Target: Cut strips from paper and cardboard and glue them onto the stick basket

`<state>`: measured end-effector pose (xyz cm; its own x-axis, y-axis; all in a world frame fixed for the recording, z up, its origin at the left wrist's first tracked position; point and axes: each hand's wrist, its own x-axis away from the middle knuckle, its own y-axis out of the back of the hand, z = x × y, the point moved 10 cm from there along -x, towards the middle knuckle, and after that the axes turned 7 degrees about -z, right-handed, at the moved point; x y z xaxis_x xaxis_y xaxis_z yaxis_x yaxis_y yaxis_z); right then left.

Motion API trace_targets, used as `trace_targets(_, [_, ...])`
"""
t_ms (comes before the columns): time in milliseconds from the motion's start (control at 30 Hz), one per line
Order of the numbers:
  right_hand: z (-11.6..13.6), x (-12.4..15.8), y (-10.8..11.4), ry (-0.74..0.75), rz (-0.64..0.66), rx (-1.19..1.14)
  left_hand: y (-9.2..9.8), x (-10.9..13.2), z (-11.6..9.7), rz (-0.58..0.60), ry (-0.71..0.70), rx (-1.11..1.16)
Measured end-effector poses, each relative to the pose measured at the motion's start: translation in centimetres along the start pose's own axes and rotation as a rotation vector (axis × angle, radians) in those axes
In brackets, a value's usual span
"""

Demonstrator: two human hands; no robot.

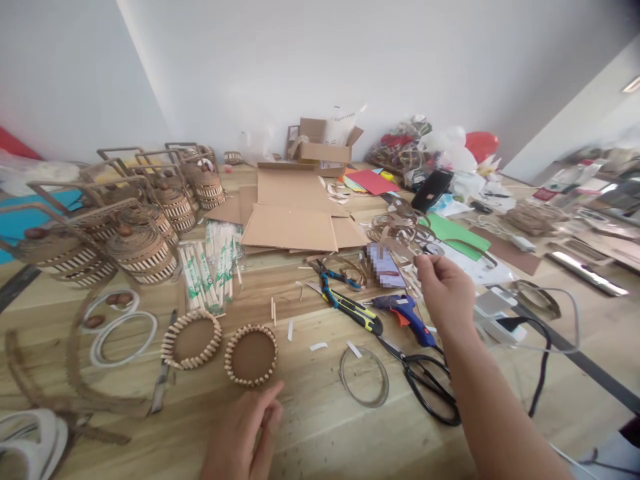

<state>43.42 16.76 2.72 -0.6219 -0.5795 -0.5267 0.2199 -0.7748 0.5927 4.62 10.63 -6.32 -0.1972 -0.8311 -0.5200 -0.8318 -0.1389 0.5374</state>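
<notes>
My left hand rests low over the table, fingers loosely stretched and holding nothing. Just beyond its fingertips lies a round brown base ringed with short wooden stick pieces; a similar ringed base sits to its left. My right hand is raised on the right, thumb and fingers pinched on a brown cardboard strip that reaches toward a tangle of strips. Near that hand are a phone, a blue glue gun, a yellow-black utility knife and black-handled scissors.
Lidded baskets with handles crowd the left back. Packaged chopsticks lie before them, with white rings nearer. Flat cardboard covers the middle back. A coiled strip lies in front; a white power strip with cables is right.
</notes>
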Motion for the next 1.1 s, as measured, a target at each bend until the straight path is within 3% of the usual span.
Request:
trace_targets(100, [0.3, -0.8, -2.0, 0.087, 0.042, 0.165, -0.1, -0.3, -0.4, 0.017, -0.065, -0.017])
trace_targets(267, [3.2, 1.5, -6.6, 0.292, 0.173, 0.451, -0.6, -0.2, -0.7, 0.076, -0.165, -0.069])
trace_targets(367, [3.9, 2.8, -9.6, 0.323, 0.315, 0.544, -0.6, 0.0, -0.9, 0.083, -0.2, -0.096])
trace_targets(433, [4.2, 3.1, -10.2, 0.337, 0.341, 0.548, -0.5, 0.0, -1.1, 0.092, -0.214, -0.095])
trace_targets(667, [3.6, 3.9, -8.2, 0.366, 0.293, 0.553, -0.5, 0.1, -2.3, 0.104, -0.23, -0.064])
trace_targets(833, [3.3, 4.2, -10.4, 0.371, 0.333, 0.523, -0.8, 0.7, -2.3, 0.111, -0.218, -0.076])
trace_targets(933, [4.5, 4.2, -10.2, 0.425, 0.304, 0.479, -0.8, 0.9, -2.1, 0.124, -0.179, -0.036])
trace_targets(1000, [5.4, 4.9, -8.8, 0.482, 0.275, 0.446, -1.2, 0.8, -1.6, 0.172, -0.076, 0.044])
trace_targets(1100, [7.7, 8.0, -4.5, 0.688, 0.151, 0.293, -2.8, 1.2, 0.4, 0.313, 0.3, 0.275])
